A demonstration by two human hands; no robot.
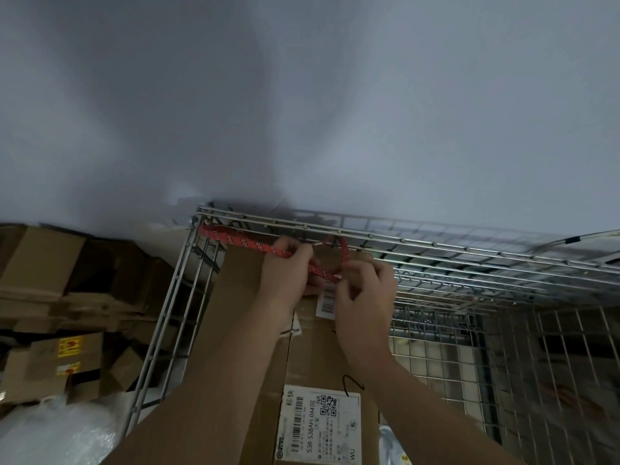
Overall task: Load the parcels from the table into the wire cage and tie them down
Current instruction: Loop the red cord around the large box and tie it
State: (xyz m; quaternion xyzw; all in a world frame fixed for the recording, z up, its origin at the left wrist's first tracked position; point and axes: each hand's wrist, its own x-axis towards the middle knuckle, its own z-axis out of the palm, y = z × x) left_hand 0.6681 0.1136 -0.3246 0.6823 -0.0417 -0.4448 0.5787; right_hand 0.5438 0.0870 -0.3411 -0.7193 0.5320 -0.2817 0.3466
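Observation:
A large cardboard parcel [235, 330] with a white shipping label [318, 421] stands inside the wire cage [436, 250], against its left wall. A red patterned rope [241, 242] runs from the cage's far left corner along the top rail and across the parcel's far end. My left hand [285, 273] is closed around the rope. My right hand [365, 293] pinches the rope just to the right, where it loops up over the cage's far rail. A small barcode tag [327, 300] hangs between my hands.
Stacked and flattened cardboard boxes [50, 297] lie left of the cage, with bubble wrap [57, 434] at the lower left. A white wall [302, 95] rises behind the cage. The cage's right part [469, 364] shows bare wire mesh and floor.

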